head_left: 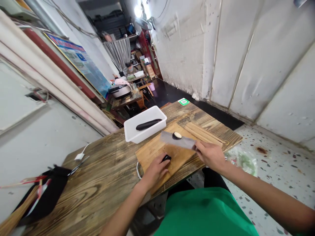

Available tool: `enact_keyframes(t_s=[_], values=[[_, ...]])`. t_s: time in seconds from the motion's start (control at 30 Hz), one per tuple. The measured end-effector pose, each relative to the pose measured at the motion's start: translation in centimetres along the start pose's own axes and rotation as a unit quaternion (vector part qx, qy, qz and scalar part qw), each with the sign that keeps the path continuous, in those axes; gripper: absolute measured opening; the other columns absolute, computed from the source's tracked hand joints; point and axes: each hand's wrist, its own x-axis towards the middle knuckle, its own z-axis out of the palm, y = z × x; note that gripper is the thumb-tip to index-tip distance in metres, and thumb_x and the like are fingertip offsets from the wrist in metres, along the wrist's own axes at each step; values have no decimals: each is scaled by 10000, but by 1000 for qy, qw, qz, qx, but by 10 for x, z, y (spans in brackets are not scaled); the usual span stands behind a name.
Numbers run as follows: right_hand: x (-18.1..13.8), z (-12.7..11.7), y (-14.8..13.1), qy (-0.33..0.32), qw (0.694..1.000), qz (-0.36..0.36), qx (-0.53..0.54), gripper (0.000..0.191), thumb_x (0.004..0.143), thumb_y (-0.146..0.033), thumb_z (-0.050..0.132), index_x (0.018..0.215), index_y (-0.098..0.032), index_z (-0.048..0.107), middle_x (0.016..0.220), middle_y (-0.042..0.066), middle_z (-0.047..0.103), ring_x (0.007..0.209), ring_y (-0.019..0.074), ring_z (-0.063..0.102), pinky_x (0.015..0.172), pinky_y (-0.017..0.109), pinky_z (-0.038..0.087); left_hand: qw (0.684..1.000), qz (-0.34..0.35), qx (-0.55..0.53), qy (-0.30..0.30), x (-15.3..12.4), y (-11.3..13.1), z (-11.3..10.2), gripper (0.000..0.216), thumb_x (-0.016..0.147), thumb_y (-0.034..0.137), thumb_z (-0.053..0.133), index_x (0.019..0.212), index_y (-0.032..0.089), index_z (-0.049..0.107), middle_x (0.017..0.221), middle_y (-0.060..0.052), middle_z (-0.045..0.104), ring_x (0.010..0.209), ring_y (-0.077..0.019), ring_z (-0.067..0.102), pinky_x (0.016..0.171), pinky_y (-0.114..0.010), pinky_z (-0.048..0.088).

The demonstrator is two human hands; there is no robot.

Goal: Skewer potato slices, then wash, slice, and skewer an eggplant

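My left hand [155, 168] is closed round a short dark eggplant piece [166, 158] on the wooden cutting board [147, 152]. My right hand [210, 154] grips the handle of a kitchen cleaver [185, 143], its broad blade held above the board and slightly blurred. On the blade rests a cut eggplant piece [177, 135] with a pale face and dark skin. Beyond the board, a whole eggplant [147, 125] lies in a white plastic tub [133, 135].
Thin wooden skewers [206, 133] lie beside the board at the right. A black holder [52, 188] with sticks and a white charger [79, 156] sit on the left of the wooden table [98, 183]. A plastic bag [243, 162] lies on the floor.
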Motion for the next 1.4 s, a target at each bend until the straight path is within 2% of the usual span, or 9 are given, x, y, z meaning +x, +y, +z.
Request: enact_keyframes(t_s=[0.3, 0.47, 0.63, 0.83, 0.97, 1.13, 1.23, 1.33, 1.4], values=[[-28, 26, 15, 98, 993, -61, -35, 289, 914, -117, 415, 1101, -109, 635, 761, 77, 621, 725, 200, 505, 688, 327, 344, 965, -112, 132, 199, 25, 21, -41, 220, 912, 238, 479, 953, 179, 687, 1018, -121, 685, 962, -258, 631, 936, -489, 485], [-36, 26, 14, 107, 990, -92, -26, 293, 960, -133, 378, 1094, -126, 639, 758, 69, 620, 713, 191, 503, 691, 336, 344, 992, -31, 76, 93, 59, 46, -58, 429, 886, 332, 576, 1298, 217, 542, 1376, -126, 511, 1287, -297, 441, 1080, -501, 361], [-47, 24, 13, 107, 987, -115, 33, 303, 960, -121, 368, 1070, -160, 647, 732, 54, 612, 699, 176, 519, 683, 321, 363, 999, -1, -2, -49, 85, 58, -41, 341, 903, 310, 549, 1227, 217, 601, 1165, -113, 637, 1087, -259, 567, 948, -425, 465], [-92, 17, 31, 76, 972, -41, 220, 251, 907, -172, 412, 1028, -169, 632, 768, 63, 649, 667, 181, 558, 655, 323, 421, 977, -129, -156, 73, 103, 60, -42, 377, 921, 411, 488, 1167, 173, 645, 1095, -104, 690, 1011, -243, 628, 935, -400, 477], [-145, 3, 37, 22, 829, 223, 513, 238, 923, -395, 481, 804, -200, 544, 570, -23, 540, 481, 131, 490, 510, 270, 393, 841, -265, -447, 152, 128, 84, -37, 502, 844, 532, 568, 1093, 102, 644, 948, -114, 713, 805, -219, 674, 748, -360, 546], [-210, -5, 50, 66, 557, 421, 713, 412, 846, -579, 563, 749, -216, 395, 478, -111, 387, 335, 57, 318, 393, 219, 246, 699, -301, -646, -64, 152, 145, 32, 421, 736, 456, 728, 968, 109, 670, 982, -150, 715, 906, -246, 683, 799, -383, 565], [-237, -1, 60, 105, 500, 483, 711, 457, 792, -603, 617, 735, -204, 402, 494, -103, 430, 338, 43, 332, 396, 209, 240, 750, -248, -595, -146, 155, 190, 93, 368, 800, 435, 669, 1011, 134, 683, 1085, -150, 695, 1017, -271, 656, 913, -461, 536], [-259, 4, 69, 115, 452, 539, 702, 468, 742, -597, 659, 716, -202, 411, 486, -100, 434, 340, 45, 347, 394, 204, 250, 892, -50, -427, -142, 156, 228, 141, 279, 888, 388, 559, 1016, 183, 698, 1176, -114, 660, 1115, -256, 601, 1010, -450, 475], [-275, 7, 77, 131, 416, 571, 695, 459, 729, -580, 673, 712, -206, 408, 479, -104, 419, 339, 47, 343, 386, 205, 246, 917, 93, -347, -176, 157, 247, 164, 261, 929, 361, 494, 984, 210, 699, 1148, -83, 664, 1098, -232, 598, 1002, -406, 478]])
